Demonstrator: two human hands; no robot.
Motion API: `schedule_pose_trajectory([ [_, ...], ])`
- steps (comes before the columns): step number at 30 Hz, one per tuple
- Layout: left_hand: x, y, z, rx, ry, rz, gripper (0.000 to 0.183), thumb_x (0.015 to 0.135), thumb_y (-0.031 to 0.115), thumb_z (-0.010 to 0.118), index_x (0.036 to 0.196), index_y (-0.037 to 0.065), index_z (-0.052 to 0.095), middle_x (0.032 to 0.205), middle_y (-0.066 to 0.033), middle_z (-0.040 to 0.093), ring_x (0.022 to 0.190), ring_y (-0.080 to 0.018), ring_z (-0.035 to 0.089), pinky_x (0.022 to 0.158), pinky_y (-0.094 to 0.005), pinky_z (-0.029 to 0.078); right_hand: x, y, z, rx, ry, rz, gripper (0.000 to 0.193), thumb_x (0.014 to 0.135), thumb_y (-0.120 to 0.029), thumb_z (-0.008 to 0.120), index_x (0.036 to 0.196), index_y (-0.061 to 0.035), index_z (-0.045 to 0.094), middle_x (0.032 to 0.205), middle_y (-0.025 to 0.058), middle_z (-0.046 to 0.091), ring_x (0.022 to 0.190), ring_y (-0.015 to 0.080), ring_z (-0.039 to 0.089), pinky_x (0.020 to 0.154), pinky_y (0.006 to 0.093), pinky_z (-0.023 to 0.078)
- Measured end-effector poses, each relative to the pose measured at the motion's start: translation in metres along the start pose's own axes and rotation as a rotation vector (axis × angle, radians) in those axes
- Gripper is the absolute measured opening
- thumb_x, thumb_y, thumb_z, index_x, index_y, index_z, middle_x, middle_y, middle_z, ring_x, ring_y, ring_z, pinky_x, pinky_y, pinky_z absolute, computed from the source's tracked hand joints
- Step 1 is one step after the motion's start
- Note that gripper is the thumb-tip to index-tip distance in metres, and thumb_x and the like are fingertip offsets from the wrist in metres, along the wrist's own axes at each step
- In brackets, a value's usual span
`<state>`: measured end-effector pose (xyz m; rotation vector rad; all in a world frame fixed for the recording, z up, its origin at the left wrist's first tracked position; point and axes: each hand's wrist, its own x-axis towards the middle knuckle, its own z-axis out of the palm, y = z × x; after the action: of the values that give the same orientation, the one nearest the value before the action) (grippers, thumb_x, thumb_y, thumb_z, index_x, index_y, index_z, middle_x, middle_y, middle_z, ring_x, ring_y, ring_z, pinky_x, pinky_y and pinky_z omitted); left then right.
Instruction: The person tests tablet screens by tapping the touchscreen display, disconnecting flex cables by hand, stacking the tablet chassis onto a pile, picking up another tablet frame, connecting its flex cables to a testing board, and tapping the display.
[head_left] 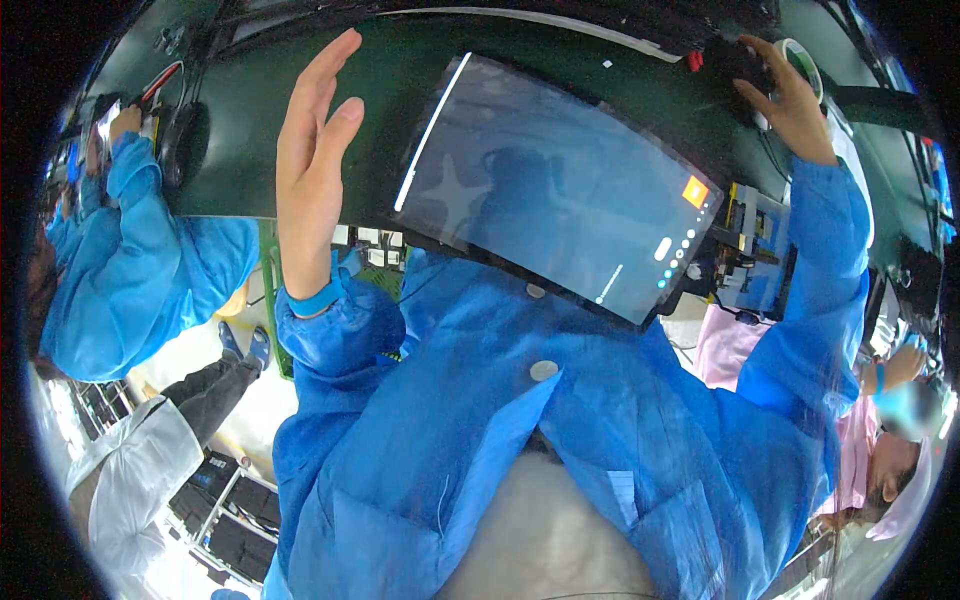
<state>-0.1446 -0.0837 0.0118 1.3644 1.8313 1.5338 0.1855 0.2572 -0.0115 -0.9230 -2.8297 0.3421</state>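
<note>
A flat screen panel (560, 190) lies tilted before me, its display lit blue-grey with an orange square and small icons along one end. To its left my left hand (315, 165) is raised with fingers stretched out and thumb apart, holding nothing. A blue band circles that wrist. Past the screen's far right corner, my right hand (798, 108) has its thumb and fingers spread beside a dark shape that is hard to make out. A pale green tape roll (803, 68) stands right behind that hand, partly covered by it.
Dark green bench top (240, 130) stretches under the screen. A small red object (695, 61) sits near the far edge. Right of the screen is a rack of small parts (755, 235). Co-workers in blue (150, 270) and pink (855, 450) are at either side.
</note>
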Motion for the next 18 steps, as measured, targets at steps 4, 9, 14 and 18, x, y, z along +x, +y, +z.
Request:
schedule_pose_trajectory([
  [4, -0.0040, -0.0071, -0.0049, -0.023, 0.008, -0.049, 0.048, 0.090, 0.019, 0.050, 0.136, 0.005, 0.046, 0.139, -0.0101, 0.046, 0.135, -0.0238, 0.035, 0.113, -0.0385, 0.019, -0.0010, -0.0001, 0.0025, 0.081, 0.011, -0.022, 0.052, 0.084, -0.018, 0.068, 0.132, -0.0145, 0.048, 0.119, 0.0123, 0.060, 0.106, 0.0267, 0.060, 0.090, 0.0357, 0.045],
  [9, -0.0063, -0.0071, -0.0059, 0.003, 0.008, -0.045, 0.046, 0.091, 0.019, 0.049, 0.135, 0.005, 0.046, 0.139, -0.0097, 0.047, 0.135, -0.0231, 0.036, 0.113, -0.0389, 0.019, 0.0017, -0.0047, 0.0052, 0.099, 0.036, 0.005, 0.052, 0.085, -0.019, 0.068, 0.132, -0.0142, 0.048, 0.120, 0.0121, 0.060, 0.108, 0.0259, 0.060, 0.091, 0.0353, 0.045],
  [14, -0.0043, -0.0065, -0.0041, -0.007, -0.017, -0.047, 0.046, 0.091, 0.017, 0.050, 0.135, 0.004, 0.046, 0.139, -0.0101, 0.047, 0.135, -0.0226, 0.036, 0.113, -0.0385, 0.019, 0.0064, 0.0018, 0.0089, 0.057, 0.074, -0.079, 0.051, 0.086, -0.022, 0.067, 0.133, -0.0137, 0.049, 0.120, 0.0133, 0.060, 0.112, 0.0265, 0.058, 0.094, 0.0359, 0.044],
  [18, -0.0029, -0.0046, -0.0028, -0.004, -0.013, -0.050, 0.046, 0.090, 0.016, 0.050, 0.134, 0.004, 0.046, 0.139, -0.0104, 0.046, 0.135, -0.0224, 0.036, 0.113, -0.0370, 0.019, 0.0072, 0.0039, 0.0088, 0.038, 0.060, -0.089, 0.052, 0.086, -0.023, 0.066, 0.133, -0.0128, 0.048, 0.121, 0.0143, 0.059, 0.113, 0.0270, 0.057, 0.095, 0.0364, 0.043],
])
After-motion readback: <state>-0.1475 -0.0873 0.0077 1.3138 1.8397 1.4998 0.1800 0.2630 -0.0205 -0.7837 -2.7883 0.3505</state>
